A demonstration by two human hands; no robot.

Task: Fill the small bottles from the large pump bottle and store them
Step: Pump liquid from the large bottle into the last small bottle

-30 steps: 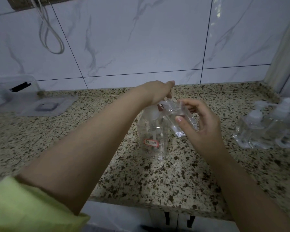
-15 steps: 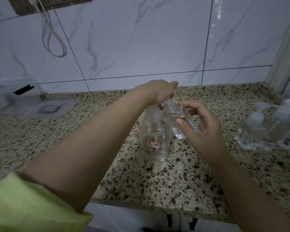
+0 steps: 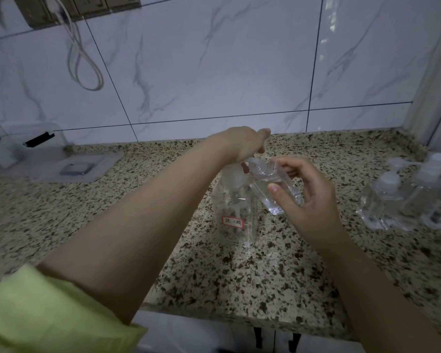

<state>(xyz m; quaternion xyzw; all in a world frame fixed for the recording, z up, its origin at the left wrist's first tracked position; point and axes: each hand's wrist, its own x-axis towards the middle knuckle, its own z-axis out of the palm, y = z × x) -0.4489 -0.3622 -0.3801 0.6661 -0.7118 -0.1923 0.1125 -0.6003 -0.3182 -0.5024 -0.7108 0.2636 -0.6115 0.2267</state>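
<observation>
On the speckled granite counter (image 3: 239, 284) stands the large clear pump bottle with a red-edged label (image 3: 233, 212). Left hand (image 3: 242, 143) rests on its pump head, though whether its fingers curl I cannot tell. Right hand (image 3: 308, 197) grips a small clear square bottle (image 3: 270, 184), tilted with its neck at the spout, likely to catch liquid. More clear pump bottles (image 3: 407, 200) wait at the right.

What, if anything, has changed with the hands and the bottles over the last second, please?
Hardly anything moved. The left hand still presses on the pump of the large pump bottle, and the right hand still holds the small bottle tilted at the spout. The capped bottles on the right stay put on the counter.
</observation>
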